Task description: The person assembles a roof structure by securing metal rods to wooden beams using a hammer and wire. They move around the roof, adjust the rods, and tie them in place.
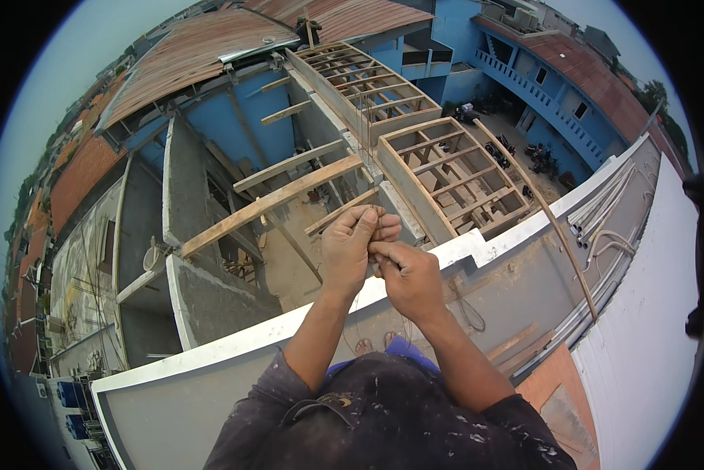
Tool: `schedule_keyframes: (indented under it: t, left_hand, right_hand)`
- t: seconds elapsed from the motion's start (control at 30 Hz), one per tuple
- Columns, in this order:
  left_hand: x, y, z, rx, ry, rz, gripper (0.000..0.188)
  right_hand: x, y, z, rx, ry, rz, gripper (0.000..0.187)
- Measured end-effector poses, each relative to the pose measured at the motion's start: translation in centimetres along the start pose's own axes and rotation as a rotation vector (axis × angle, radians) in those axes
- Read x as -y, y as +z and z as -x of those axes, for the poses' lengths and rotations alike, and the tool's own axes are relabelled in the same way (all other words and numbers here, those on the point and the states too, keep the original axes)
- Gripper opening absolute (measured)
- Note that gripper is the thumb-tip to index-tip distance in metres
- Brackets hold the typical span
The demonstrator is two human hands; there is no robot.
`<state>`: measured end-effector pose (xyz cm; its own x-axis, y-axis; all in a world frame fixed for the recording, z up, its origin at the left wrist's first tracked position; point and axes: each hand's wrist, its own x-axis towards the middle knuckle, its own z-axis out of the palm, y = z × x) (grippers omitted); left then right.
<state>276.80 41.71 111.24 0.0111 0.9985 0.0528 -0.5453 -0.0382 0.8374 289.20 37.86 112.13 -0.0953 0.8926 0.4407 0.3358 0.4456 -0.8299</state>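
Above the white-topped grey parapet [234,341], the dusty, bare left hand [353,243] and right hand [408,276] pinch a thin, dark, wire-like strand [379,212] between bunched fingertips, close together, I'd judge, to steady something so slender.

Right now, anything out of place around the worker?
A dark looped strand lies loose on the floor below the parapet, near the feet; a long pole slants across that wall. Both look untidy, perhaps just site clutter.

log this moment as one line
left hand: closed on thin wire | right hand: pinching wire | below: white-topped parapet | beyond: slatted timber frame
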Motion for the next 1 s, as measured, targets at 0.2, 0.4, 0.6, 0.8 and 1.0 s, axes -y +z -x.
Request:
schedule_keyframes:
  t: [0.2,0.4,0.6,0.8,1.0]
  left_hand:
    - [-0.7,0.4,0.4,0.056,0.002,0.054,0.027]
    - [-1.4,1.0,0.5,0.092,0.001,0.045,0.027]
    - [-2.2,-0.4,0.7,0.168,-0.033,0.089,0.028]
    - [-10.5,-11.8,-2.5,-0.130,0.365,0.891,0.018]
    - [-11.7,-24.9,1.2,-0.287,0.432,1.034,0.018]
  right_hand:
    - [1.0,-0.6,0.1,0.021,0.057,-0.048,0.018]
    - [2.1,-2.0,-0.6,0.108,0.110,-0.045,0.020]
    - [1.6,-2.1,-0.6,0.252,0.158,-0.070,0.018]
    - [-2.0,-1.8,4.5,0.516,0.149,-0.065,0.022]
    - [-4.2,-1.7,10.2,0.552,0.100,-0.460,0.041]
